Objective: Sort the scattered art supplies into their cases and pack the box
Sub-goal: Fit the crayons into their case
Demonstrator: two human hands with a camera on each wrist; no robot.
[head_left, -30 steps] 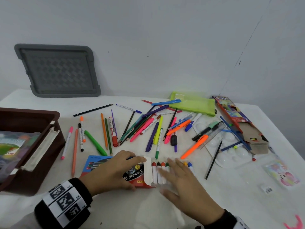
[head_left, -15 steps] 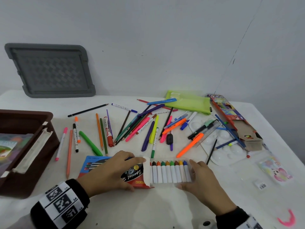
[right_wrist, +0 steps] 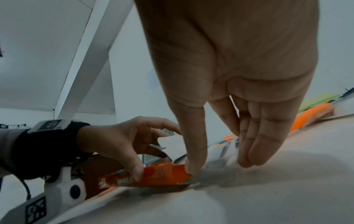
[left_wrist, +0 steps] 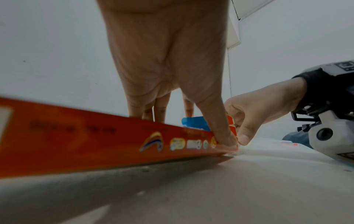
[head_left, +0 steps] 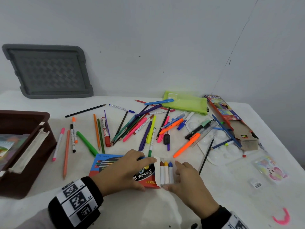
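A red crayon box (head_left: 143, 176) lies flat near the table's front edge. My left hand (head_left: 148, 174) grips it, thumb on the near side and fingers over the top. A clear crayon tray (head_left: 165, 172) sticks out of the box's open right end, showing brown, yellow and blue crayons. My right hand (head_left: 172, 176) pinches the tray's outer end between thumb and fingers. The left wrist view shows the box's red side (left_wrist: 95, 139). In the right wrist view the white end flap (right_wrist: 172, 145) stands up. Many pens and pencils (head_left: 140, 128) lie scattered behind.
A brown storage box (head_left: 24, 146) stands at the left and its grey lid (head_left: 47, 71) leans on the wall. A blue marker case (head_left: 105, 162) lies under my left hand. A green pouch (head_left: 186, 103), open pencil carton (head_left: 229, 118) and white palette (head_left: 219, 146) sit at the right.
My right hand has slid the crayon tray leftward into the red box; several crayons showed half a second ago, three show now. My left hand has kept its grip.
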